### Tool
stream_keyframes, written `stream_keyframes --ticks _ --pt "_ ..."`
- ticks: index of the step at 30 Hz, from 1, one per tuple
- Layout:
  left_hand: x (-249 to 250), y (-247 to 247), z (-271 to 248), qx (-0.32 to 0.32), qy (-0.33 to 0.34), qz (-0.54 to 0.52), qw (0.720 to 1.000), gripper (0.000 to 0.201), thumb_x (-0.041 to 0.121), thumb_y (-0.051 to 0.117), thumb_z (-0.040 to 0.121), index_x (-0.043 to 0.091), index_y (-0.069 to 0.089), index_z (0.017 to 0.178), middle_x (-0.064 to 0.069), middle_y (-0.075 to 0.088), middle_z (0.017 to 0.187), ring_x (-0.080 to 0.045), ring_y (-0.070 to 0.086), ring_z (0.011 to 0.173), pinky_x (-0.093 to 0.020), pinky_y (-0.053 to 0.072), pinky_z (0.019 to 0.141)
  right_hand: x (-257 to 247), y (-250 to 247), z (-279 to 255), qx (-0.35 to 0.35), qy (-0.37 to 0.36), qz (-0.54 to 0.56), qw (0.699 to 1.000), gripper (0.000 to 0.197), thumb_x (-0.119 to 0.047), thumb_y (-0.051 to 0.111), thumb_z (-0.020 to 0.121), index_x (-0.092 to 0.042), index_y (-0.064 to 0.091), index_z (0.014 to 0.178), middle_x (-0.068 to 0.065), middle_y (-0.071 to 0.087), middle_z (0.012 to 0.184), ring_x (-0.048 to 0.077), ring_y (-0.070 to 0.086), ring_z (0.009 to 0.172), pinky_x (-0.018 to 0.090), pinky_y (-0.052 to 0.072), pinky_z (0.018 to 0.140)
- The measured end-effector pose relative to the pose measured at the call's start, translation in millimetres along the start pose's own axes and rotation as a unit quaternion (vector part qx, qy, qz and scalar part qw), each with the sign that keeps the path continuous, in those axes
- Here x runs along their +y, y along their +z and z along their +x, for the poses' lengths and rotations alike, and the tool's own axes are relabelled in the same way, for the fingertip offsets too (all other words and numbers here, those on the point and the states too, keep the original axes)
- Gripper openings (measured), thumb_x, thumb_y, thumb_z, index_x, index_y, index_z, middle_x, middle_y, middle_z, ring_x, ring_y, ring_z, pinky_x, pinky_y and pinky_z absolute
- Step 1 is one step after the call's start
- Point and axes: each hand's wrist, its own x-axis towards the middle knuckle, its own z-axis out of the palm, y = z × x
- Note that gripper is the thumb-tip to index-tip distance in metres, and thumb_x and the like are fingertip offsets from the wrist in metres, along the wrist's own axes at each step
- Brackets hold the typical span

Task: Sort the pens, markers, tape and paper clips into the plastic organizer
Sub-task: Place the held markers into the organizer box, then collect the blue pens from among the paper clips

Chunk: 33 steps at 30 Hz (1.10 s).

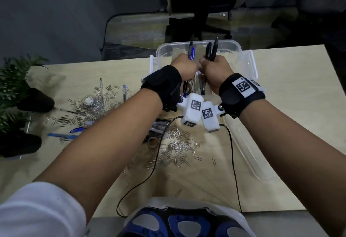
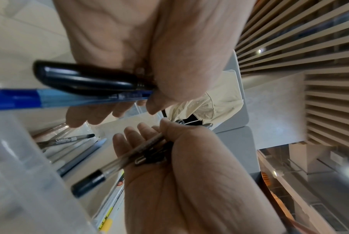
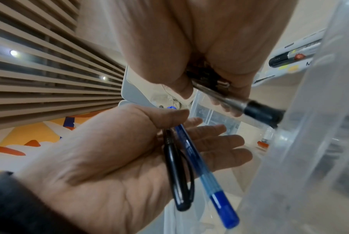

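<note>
Both hands hover over the clear plastic organizer (image 1: 198,48) at the table's far edge. My left hand (image 1: 184,66) grips a blue pen (image 3: 205,174) and a black pen (image 3: 175,174), the thumb pressing them against the fingers. My right hand (image 1: 215,68) holds a small bunch of black pens (image 1: 212,49); one clear barrel with a black cap (image 2: 101,174) sticks out below the palm. Several pens (image 2: 69,139) lie inside the organizer beneath the hands, and markers (image 3: 293,53) lie in a neighbouring compartment.
Paper clips (image 1: 174,149) are strewn across the table near me and to the left. A brown tape roll (image 1: 152,142), a clear tape roll (image 1: 88,100) and loose pens (image 1: 61,135) lie among them. The clear lid (image 1: 249,154) lies at right; potted plants (image 1: 35,100) stand at left.
</note>
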Motion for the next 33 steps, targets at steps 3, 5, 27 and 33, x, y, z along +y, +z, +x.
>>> stream_keyframes --ticks 3,5,27,33 --pt "0 0 2 0.000 -0.003 -0.013 1.000 0.020 0.009 0.051 0.090 0.012 0.050 0.070 -0.008 0.053 0.072 -0.028 0.054 0.081 -0.049 0.052 0.089 -2 1 -1 -0.003 -0.007 -0.001 1.000 0.005 -0.012 0.046 0.087 -0.011 0.051 0.085 0.013 0.046 0.079 0.025 0.044 0.071 0.040 0.037 0.065" --pt "1 0 2 -0.003 0.004 -0.016 1.000 0.009 0.010 0.051 0.090 0.006 0.054 0.082 -0.014 0.057 0.083 -0.028 0.054 0.083 -0.051 0.051 0.091 -4 -1 -1 -0.009 -0.010 0.002 1.000 0.019 -0.008 0.044 0.093 -0.013 0.048 0.075 0.007 0.046 0.066 0.020 0.043 0.061 0.036 0.036 0.061" --pt "-51 -59 -76 0.042 0.129 -0.035 0.990 0.016 0.009 0.051 0.096 0.017 0.064 0.092 0.001 0.070 0.088 -0.010 0.062 0.071 -0.016 0.044 0.060 9 1 -55 -0.095 -0.112 -0.015 0.989 0.018 0.001 0.046 0.097 -0.008 0.062 0.099 0.006 0.068 0.084 0.019 0.062 0.068 0.033 0.049 0.060" --pt "-177 -135 -112 0.097 0.035 0.067 0.992 0.015 0.007 0.059 0.092 0.018 0.066 0.086 0.003 0.068 0.082 -0.013 0.064 0.072 -0.023 0.047 0.065 34 52 -93 -0.221 -0.104 -0.122 0.962 0.015 -0.004 0.050 0.098 -0.011 0.064 0.098 0.004 0.069 0.083 0.014 0.060 0.062 0.018 0.046 0.052"
